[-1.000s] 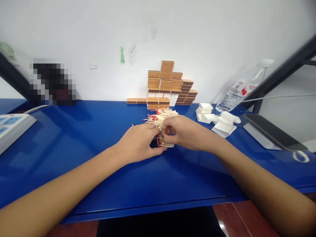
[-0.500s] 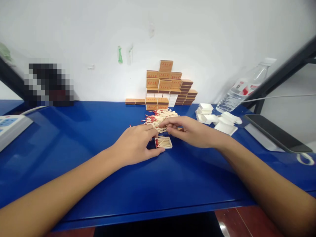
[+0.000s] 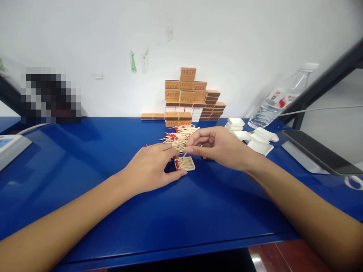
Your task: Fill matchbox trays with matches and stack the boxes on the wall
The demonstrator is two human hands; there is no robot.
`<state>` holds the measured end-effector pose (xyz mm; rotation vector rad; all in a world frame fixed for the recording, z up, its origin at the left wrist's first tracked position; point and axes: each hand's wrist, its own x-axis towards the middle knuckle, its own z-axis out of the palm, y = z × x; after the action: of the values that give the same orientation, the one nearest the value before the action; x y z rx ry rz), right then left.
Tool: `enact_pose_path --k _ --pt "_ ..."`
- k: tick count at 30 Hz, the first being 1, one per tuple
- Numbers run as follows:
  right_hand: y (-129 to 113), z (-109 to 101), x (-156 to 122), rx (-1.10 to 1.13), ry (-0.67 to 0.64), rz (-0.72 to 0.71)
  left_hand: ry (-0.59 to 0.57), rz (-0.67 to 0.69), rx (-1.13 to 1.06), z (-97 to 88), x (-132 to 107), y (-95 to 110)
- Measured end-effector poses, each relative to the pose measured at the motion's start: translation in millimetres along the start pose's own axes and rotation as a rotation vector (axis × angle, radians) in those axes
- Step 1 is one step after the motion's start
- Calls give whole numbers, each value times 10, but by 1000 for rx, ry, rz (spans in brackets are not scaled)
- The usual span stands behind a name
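Observation:
A small white matchbox tray [image 3: 193, 168] lies on the blue table with red-headed matches [image 3: 185, 164] inside. My left hand [image 3: 154, 166] grips the tray from its left side, thumb along the near edge and fingers at the far edge. Above the tray's far side, my right hand [image 3: 218, 145] pinches a match [image 3: 183, 156] between thumb and forefinger, its head end pointing down at the tray. Behind both hands spreads a heap of loose matches [image 3: 178, 139], partly hidden by my right hand. Something brown, mostly covered, lies under my right hand.
Stacked matchboxes [image 3: 187, 90] stand against the wall behind the heap. To the right are several empty white trays [image 3: 259, 138], a leaning plastic bottle [image 3: 276, 100] and a phone [image 3: 320, 151] on a white block. A white device [image 3: 14, 149] sits at the left.
My right hand has come away from the heap with a match in its pinch, now over the tray. The left hand keeps its hold. The view has shifted slightly.

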<state>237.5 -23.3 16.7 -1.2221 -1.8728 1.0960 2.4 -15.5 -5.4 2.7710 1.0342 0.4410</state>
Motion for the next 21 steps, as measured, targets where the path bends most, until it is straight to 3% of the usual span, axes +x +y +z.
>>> enact_pose_path --k 5,8,12,21 --pt "59 47 8 31 -69 -13 -6 -4 7 -7 3 -4" --pt "108 35 18 -110 -136 -15 -11 -7 3 -4 5 -11" --pt "132 10 17 -314 -114 -108 -1 4 4 4 8 -19" --pt "159 69 -14 -486 -91 -270 -9 -1 -2 -5 4 -17"
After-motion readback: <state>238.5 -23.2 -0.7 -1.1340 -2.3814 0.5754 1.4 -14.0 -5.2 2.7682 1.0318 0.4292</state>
